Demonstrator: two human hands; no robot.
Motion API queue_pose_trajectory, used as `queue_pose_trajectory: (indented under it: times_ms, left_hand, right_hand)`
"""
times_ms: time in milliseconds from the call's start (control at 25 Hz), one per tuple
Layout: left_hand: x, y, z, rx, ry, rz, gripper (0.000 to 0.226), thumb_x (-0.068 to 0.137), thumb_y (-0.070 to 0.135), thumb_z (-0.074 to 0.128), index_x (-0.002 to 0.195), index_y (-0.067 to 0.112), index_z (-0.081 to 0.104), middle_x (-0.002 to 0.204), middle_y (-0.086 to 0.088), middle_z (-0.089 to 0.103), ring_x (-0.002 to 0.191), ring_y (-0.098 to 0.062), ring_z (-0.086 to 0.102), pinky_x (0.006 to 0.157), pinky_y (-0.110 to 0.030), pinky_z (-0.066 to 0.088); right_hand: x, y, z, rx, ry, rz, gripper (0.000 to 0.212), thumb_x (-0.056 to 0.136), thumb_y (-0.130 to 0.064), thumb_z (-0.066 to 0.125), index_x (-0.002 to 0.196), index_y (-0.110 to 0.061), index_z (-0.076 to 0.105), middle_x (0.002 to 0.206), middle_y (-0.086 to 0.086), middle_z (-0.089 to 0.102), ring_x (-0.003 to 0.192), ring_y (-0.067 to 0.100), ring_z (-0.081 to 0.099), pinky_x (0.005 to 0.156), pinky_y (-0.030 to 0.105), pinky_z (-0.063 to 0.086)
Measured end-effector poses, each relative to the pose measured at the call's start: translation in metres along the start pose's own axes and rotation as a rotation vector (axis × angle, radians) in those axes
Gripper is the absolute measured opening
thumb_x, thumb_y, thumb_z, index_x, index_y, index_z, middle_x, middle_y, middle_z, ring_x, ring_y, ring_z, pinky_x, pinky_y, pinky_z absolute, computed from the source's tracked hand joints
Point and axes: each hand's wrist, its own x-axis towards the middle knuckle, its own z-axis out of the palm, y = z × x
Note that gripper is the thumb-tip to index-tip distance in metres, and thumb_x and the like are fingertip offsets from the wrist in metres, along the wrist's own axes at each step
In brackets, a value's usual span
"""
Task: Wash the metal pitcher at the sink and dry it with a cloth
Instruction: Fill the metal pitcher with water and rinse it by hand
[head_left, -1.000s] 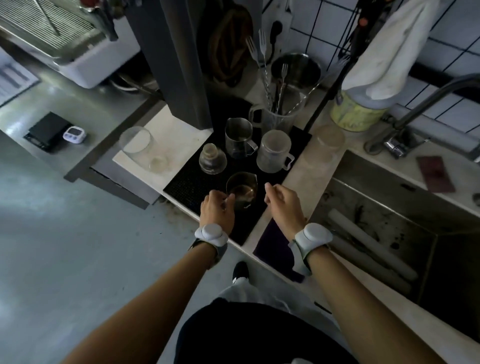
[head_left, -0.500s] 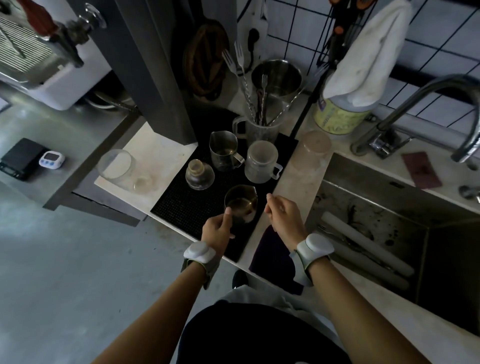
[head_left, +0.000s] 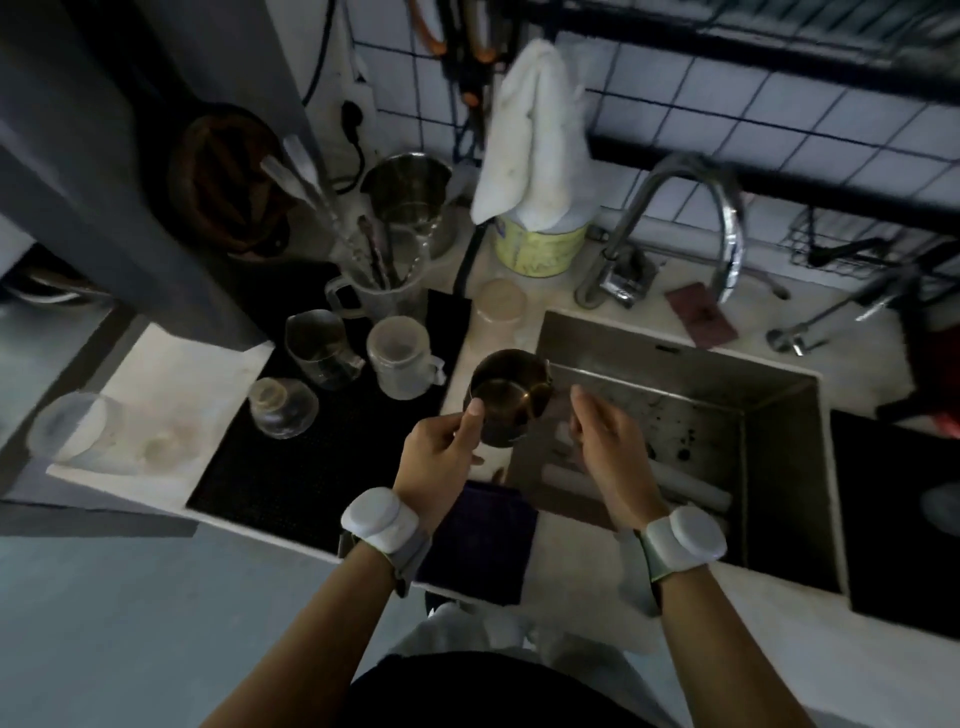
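At the left edge of the frame a clear cup (head_left: 67, 431) is seen on the pale surface (head_left: 176, 374). To its right a black mat (head_left: 311, 478) is laid, and on it a small glass bottle (head_left: 283, 408), a glass jug (head_left: 322, 348) and a frosted mug (head_left: 402, 358) are stood. Near the centre, the metal pitcher (head_left: 509, 395) is held upright over the left rim of the sink (head_left: 675, 364), clear of the mat. It is gripped by the left hand (head_left: 441, 457), with the thumb laid on its near rim. Just right of it, the right hand (head_left: 608, 447) is held over the sink with relaxed fingers and nothing in it; whether the pitcher is touched cannot be told. In the upper centre a white cloth (head_left: 535, 156) is draped over a yellow tub (head_left: 540, 249), and a curved faucet (head_left: 722, 223) is seen further right.
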Motion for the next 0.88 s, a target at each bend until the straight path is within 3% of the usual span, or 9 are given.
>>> queue_pose_trajectory:
  times_ms: [160,280,520,600,680,800,880]
  left_hand:
    - [0.01,0.023,0.068,0.0,-0.098,0.037,0.064,0.094,0.055,0.047,0.057,0.002,0.049,0.057,-0.006,0.05,0.066,-0.023,0.06,0.063,-0.03,0.044]
    - [0.013,0.027,0.11,-0.063,-0.135,-0.089,0.057,0.092,0.057,0.049,0.051,0.018,0.056,0.058,-0.001,0.064,0.071,-0.034,0.066,0.074,-0.039,0.049]
    - [0.02,0.037,0.177,-0.06,-0.099,-0.169,0.059,0.096,0.04,0.049,0.04,0.022,0.046,0.039,0.009,0.039,0.043,-0.01,0.042,0.081,-0.054,0.052]
    - [0.028,0.041,0.192,-0.055,-0.061,-0.172,0.061,0.099,0.032,0.049,0.039,0.02,0.048,0.038,0.01,0.041,0.046,-0.008,0.053,0.074,-0.035,0.054]
    - [0.037,0.045,0.2,-0.055,-0.034,-0.18,0.059,0.1,0.027,0.049,0.041,0.02,0.048,0.037,0.01,0.043,0.064,-0.022,0.068,0.058,-0.014,0.047]
    - [0.055,0.049,0.203,-0.067,-0.011,-0.185,0.053,0.1,0.022,0.048,0.047,0.018,0.048,0.035,0.008,0.045,0.072,-0.028,0.07,0.051,-0.01,0.044]
    - [0.064,0.049,0.199,-0.039,-0.033,-0.169,0.059,0.1,0.021,0.048,0.041,0.022,0.052,0.034,0.008,0.048,0.067,-0.022,0.069,0.062,-0.02,0.051]
  right_hand:
    - [0.005,0.016,-0.076,0.017,0.04,-0.022,0.044,0.101,-0.036,0.043,0.066,-0.011,0.05,0.05,-0.005,0.039,0.044,0.006,0.037,0.049,0.021,0.031]
    - [0.011,0.031,-0.124,-0.027,0.096,-0.06,0.042,0.102,-0.032,0.042,0.063,-0.015,0.046,0.049,-0.005,0.036,0.044,0.007,0.037,0.048,0.022,0.03]
    - [0.044,0.06,-0.201,-0.084,0.058,-0.069,0.046,0.102,-0.032,0.043,0.059,-0.016,0.04,0.05,-0.001,0.031,0.045,0.012,0.035,0.05,0.029,0.029]
    - [0.064,0.067,-0.217,-0.094,0.043,-0.05,0.045,0.102,-0.031,0.044,0.059,-0.015,0.042,0.05,0.0,0.033,0.045,0.012,0.035,0.049,0.027,0.03]
    - [0.086,0.07,-0.222,-0.128,0.048,-0.044,0.045,0.101,-0.03,0.046,0.059,-0.014,0.044,0.048,-0.001,0.036,0.044,0.01,0.037,0.048,0.021,0.031]
    - [0.126,0.074,-0.22,-0.145,0.044,-0.063,0.045,0.1,-0.028,0.049,0.06,-0.008,0.049,0.047,0.005,0.044,0.044,0.007,0.04,0.05,0.019,0.033]
    - [0.154,0.075,-0.213,-0.16,0.007,-0.065,0.045,0.1,-0.029,0.048,0.067,0.002,0.052,0.054,0.016,0.047,0.049,0.013,0.043,0.055,0.026,0.034]
